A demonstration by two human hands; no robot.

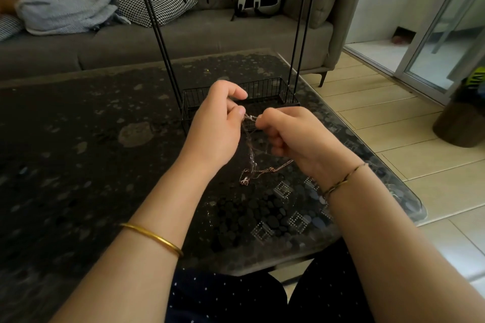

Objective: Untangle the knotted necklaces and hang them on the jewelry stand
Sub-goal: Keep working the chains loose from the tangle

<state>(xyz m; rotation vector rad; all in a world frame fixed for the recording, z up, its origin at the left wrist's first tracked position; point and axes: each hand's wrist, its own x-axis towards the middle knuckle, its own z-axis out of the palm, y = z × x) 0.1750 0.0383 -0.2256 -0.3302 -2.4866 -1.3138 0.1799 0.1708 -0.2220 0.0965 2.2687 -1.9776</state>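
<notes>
Centrally, left hand [217, 123] and right hand [288, 134] pinch the necklace knot [250, 117] midway between narrow fingers; chains [265, 170] trail downward, seemingly onto the worktop [78, 139], jewelry stand [265, 88] just behind.

stand [265, 89] top cut off; necklaces [262, 170] strand ct unclear.

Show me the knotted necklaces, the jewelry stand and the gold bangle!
knotted necklaces [265, 170]: head view, on the loose rose-gold chain hanging lowest.
jewelry stand [262, 86]: head view, on the back wall of its wire basket.
gold bangle [154, 238]: head view, on the middle of its band.
</notes>
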